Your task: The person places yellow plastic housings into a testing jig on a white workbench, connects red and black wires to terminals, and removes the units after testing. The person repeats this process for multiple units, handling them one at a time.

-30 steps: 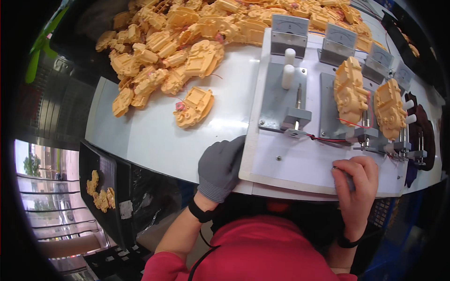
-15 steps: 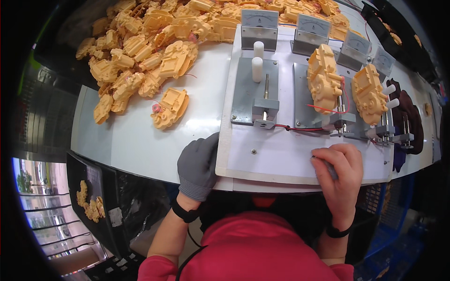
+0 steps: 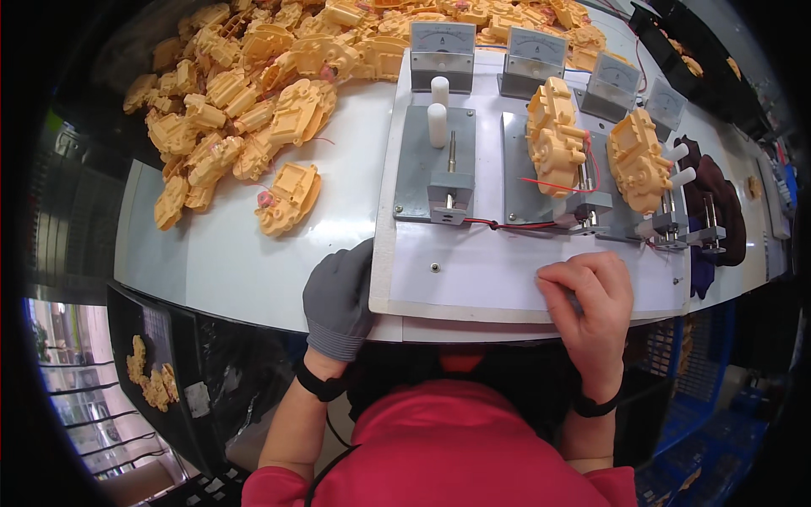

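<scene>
My left hand [image 3: 336,296], in a grey glove, rests against the left edge of a white board [image 3: 490,291]; its fingertips are hidden there. My bare right hand [image 3: 596,308] lies over the board's front right part, fingers curled, thumb and index tips together; whether something small is between them cannot be made out. Beyond it, a yellow plastic gear housing [image 3: 553,139] with a red wire stands on a grey fixture. Another yellow housing [image 3: 638,160] stands on the fixture to its right. The leftmost fixture [image 3: 412,186] holds no housing, only two white pegs and a metal clamp.
Several analog meters [image 3: 443,55] line the board's back. A large pile of yellow housings [image 3: 262,63] covers the table's far left, with a single housing [image 3: 289,203] nearer. Dark cloth [image 3: 718,220] lies at the right. A black bin [image 3: 160,338] and blue crates [image 3: 714,363] stand below.
The whole view has shifted slightly, so everything appears a little farther left. Both hands keep nearly the same places; the right fingers have turned slightly downward.
</scene>
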`<state>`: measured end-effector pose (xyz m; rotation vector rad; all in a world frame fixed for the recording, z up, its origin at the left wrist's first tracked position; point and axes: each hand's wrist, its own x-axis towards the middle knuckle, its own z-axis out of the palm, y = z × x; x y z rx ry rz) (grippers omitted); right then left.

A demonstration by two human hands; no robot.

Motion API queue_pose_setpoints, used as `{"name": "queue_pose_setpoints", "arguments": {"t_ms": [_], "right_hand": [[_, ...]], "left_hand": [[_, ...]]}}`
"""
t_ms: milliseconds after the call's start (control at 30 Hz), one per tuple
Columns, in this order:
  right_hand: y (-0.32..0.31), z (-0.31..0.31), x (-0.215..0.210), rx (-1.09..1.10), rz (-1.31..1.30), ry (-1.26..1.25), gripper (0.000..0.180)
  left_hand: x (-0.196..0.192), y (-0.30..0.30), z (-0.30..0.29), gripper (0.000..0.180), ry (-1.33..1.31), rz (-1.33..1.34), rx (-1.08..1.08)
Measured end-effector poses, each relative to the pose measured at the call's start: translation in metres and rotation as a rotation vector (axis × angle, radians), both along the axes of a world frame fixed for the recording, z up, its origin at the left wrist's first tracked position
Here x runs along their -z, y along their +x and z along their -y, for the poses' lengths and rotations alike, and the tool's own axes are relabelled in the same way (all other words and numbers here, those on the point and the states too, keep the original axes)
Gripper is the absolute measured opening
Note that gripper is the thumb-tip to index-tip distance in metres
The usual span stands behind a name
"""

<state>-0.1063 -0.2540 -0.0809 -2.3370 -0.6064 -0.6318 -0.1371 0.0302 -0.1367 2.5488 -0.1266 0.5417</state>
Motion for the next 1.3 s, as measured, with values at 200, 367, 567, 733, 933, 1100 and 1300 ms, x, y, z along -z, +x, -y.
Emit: {"name": "queue_pose_setpoints", "arguments": {"t_ms": [200, 367, 567, 733, 933, 1100, 1300], "right_hand": [[-0.001, -0.001, 0.0, -0.004, 0.001, -0.013, 0.018], [-0.003, -0.002, 0.0, 0.008, 0.007, -0.013, 0.018], [0.001, 0.002, 0.001, -0.019, -0.002, -0.01, 0.015], [0.0, 0.005, 0.003, -0.003, 0.024, -0.008, 0.017], [-0.001, 0.005, 0.004, 0.002, 0.014, -0.02, 0.018], [-0.001, 0.004, 0.004, 0.004, 0.013, -0.01, 0.018], [0.0, 0.004, 0.004, 0.003, 0.012, 0.005, 0.02]], "left_hand": [[0.002, -0.001, -0.002, 0.031, 0.001, 0.003, -0.001], [0.002, -0.002, -0.003, 0.032, -0.007, -0.004, -0.008], [0.016, -0.008, -0.012, 0.045, -0.065, 0.014, 0.043], [0.018, -0.011, -0.019, 0.05, -0.143, -0.154, -0.01], [0.018, -0.01, -0.019, 0.055, -0.13, -0.144, 0.014], [0.018, -0.012, -0.021, 0.055, -0.155, -0.16, 0.016], [0.018, -0.011, -0.021, 0.054, -0.123, -0.159, 0.013]]}}
